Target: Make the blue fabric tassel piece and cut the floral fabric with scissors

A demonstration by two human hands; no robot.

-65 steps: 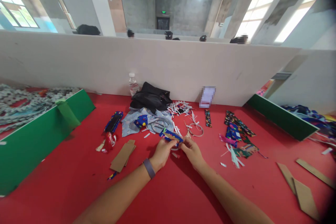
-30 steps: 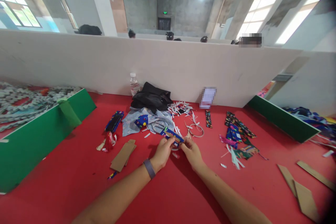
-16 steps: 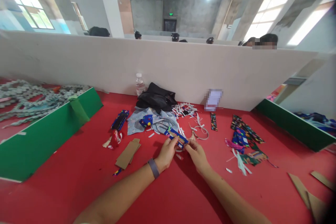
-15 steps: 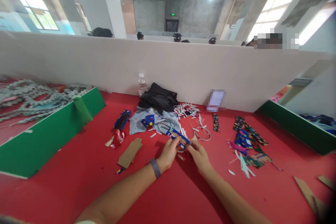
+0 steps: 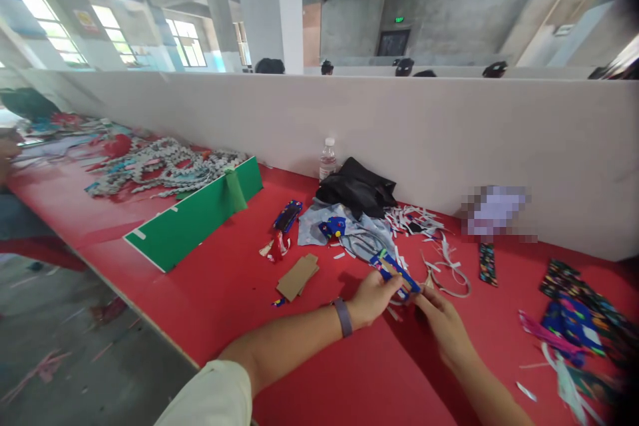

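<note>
The left hand gripped a blue cloth strip with brown card along it; the right hand had its fingers pinched at the right end. The strip sat over the surface, well in from its left edge. Aligning cloth and card seemed in hand, calling for 2 steady grips.

Left hand grips blue patterned fabric, brown strip on it; right hand pinches its right end. Cardboard pieces left of grip. Pale blue cloth, black cloth, bottle beyond grip, leftward. White scraps beyond grip.
</note>
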